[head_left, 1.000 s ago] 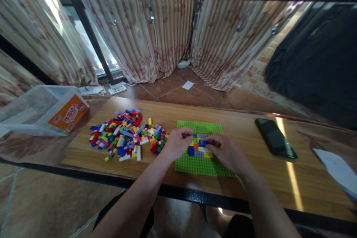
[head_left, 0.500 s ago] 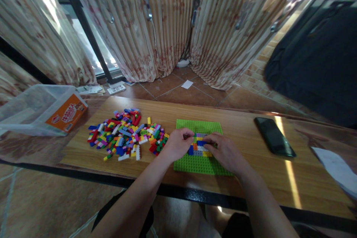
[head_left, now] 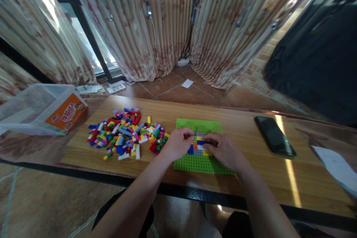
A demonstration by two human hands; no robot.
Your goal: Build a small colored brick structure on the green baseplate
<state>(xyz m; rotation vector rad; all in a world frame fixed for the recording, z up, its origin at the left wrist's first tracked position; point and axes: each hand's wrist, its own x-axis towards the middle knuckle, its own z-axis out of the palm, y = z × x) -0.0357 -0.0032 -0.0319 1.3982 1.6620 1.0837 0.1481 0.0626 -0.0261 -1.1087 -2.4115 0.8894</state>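
A green studded baseplate (head_left: 199,123) lies on the table, and a patch of toy bricks (head_left: 198,152) in blue, yellow, orange, white and purple is fixed on its middle. My left hand (head_left: 180,145) is closed in a pinch at the patch's left edge; whatever is between its fingertips is hidden. From the right, my right hand (head_left: 225,151) reaches over the patch with thumb and fingers curled together beside a blue brick (head_left: 201,142). I cannot make out whether that brick is in its grip. Both hands cover part of the patch.
A heap of loose, mixed-colour bricks (head_left: 125,134) spreads left of the baseplate. Beyond it stands a clear plastic bin (head_left: 36,128) with an orange label. On the right lie a black phone (head_left: 275,136) and white paper (head_left: 334,167). The table's dark front edge (head_left: 195,194) runs below my forearms.
Both hands stay almost where they were over the bricks, with only slight finger movement. The whole view has shifted very slightly.
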